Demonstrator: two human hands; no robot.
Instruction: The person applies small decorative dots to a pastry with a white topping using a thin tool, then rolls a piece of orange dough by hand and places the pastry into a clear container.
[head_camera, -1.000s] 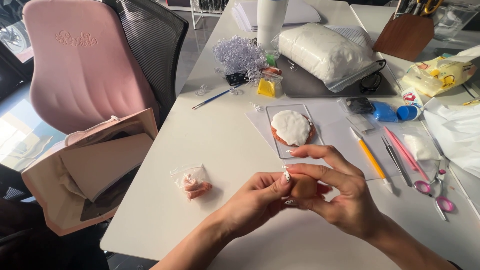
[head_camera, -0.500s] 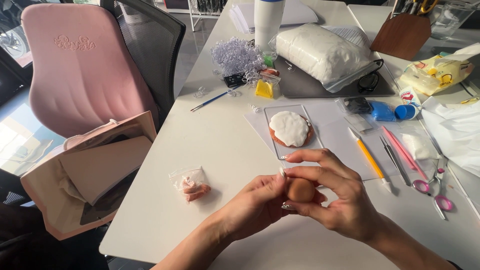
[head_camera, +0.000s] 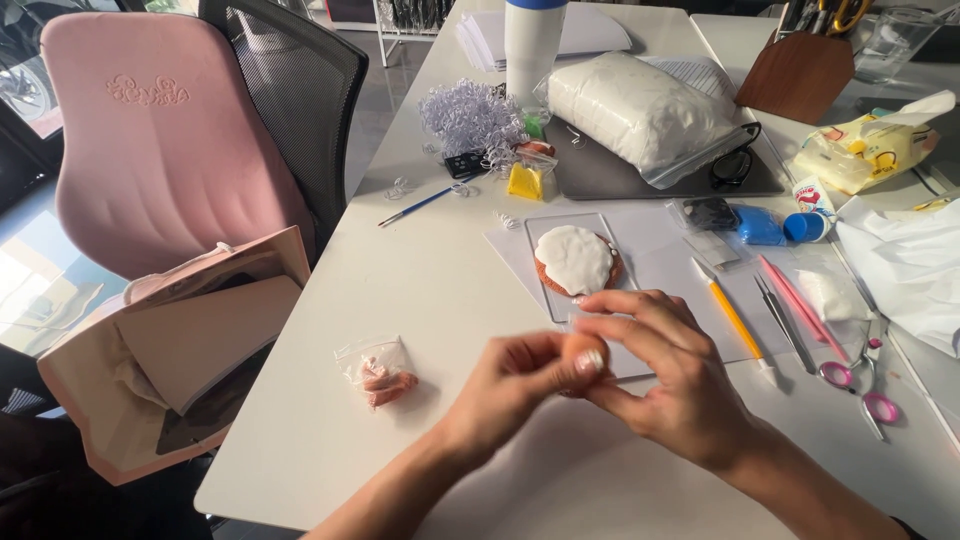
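A white desk (head_camera: 440, 300) carries a small clear bag of pinkish pieces (head_camera: 380, 372) near its left edge and a blue paintbrush (head_camera: 418, 206) farther back. Toward the right edge lie a yellow pencil-like tool (head_camera: 733, 320), tweezers (head_camera: 778, 320) and pink-handled scissors (head_camera: 868, 385); a bag of white filling (head_camera: 640, 112), perhaps clay, sits near the far edge.

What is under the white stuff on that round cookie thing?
Under the white clay topping a round reddish-brown clay disc peeks out around the edge. It lies on a clear rectangular mat. The disc's middle is covered, so its top cannot be seen.
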